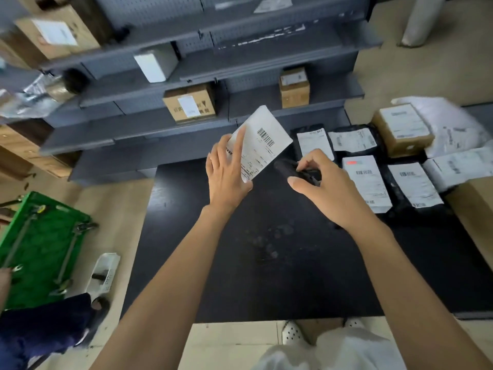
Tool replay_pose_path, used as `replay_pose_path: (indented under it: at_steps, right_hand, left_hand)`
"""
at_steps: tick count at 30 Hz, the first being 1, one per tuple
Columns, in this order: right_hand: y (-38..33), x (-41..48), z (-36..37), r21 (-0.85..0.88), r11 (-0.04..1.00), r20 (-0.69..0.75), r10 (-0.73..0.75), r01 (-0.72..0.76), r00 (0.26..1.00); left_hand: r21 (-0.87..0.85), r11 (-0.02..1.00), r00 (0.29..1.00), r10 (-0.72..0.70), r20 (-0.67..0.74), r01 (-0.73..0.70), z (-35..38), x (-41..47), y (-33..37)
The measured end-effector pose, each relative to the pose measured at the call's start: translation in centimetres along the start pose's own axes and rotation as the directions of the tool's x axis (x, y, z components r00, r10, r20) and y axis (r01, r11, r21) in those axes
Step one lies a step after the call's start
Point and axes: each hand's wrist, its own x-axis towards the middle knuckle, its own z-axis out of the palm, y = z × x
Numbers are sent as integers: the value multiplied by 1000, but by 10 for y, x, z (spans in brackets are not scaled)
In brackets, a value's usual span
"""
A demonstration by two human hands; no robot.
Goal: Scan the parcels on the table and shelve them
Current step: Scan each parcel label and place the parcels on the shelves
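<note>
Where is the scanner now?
Head view, centre: the black scanner is gripped in the right hand above the table, just right of the white parcel the left hand holds.

Much of the black scanner (pixel 288 168) beneath the right hand (pixel 328 188); print on the held parcel (pixel 262 142) illegibly small; upper-left boxes (pixel 57 33) blurred.

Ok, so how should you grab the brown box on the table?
Probably from above, fingers and thumb on its two opposite side walls. The brown box lies flat, label up, standing taller than the flat bags beside it, so its sides look free.
</note>
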Motion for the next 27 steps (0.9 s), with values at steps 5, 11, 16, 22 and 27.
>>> replay_pose_path:
  at_steps: [5,11,16,22,27]
  right_hand:
    - [-26,3,-5,53,996,-51,-70,73,996]
    - [-27,1,-2,39,998,-23,-53,54,998]
    - [-30,0,-4,18,998,-31,-62,62,998]
    - [-28,-4,-7,12,998,-44,-67,68,997]
    - [-16,-15,-13,42,999,-84,-10,14,996]
  left_hand:
    - [73,997,999,27,-28,-25,-32,15,-10]
    - [121,991,999,50,5,-51,-42,15,-15]
    - [112,992,999,48,10,-49,-44,15,-14]
    - [76,996,999,53,-6,-53,-42,13,-11]
    - [49,994,995,102,3,-102,-31,11,1]
